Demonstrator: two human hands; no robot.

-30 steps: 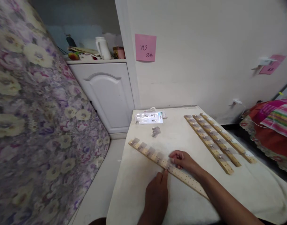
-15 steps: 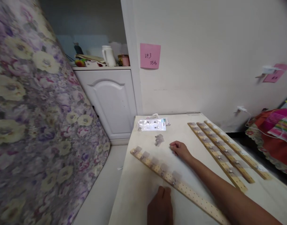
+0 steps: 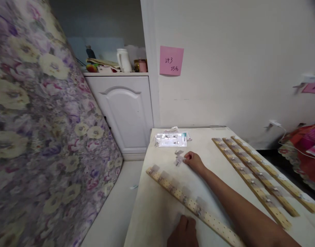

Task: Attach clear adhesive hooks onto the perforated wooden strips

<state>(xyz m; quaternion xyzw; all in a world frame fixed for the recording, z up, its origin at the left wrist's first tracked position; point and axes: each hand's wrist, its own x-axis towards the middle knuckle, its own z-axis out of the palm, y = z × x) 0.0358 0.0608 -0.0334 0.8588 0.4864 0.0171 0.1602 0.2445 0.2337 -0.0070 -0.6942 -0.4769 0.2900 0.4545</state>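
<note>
**Clear clip pinched by the right hand**

The clip sits at nine o'clock from the right hand, touching its fingertips; thumb and fingers close on its edge, low over the bench. Another clear clip lies just beside it at twelve o'clock. From that same hand, a perforated wooden strip runs across about six o'clock, with five similar clips along it. The left hand is beyond, also near six, fingers curled; whether it holds anything I cannot tell. A blister pack lies between ten and eleven o'clock.
</note>
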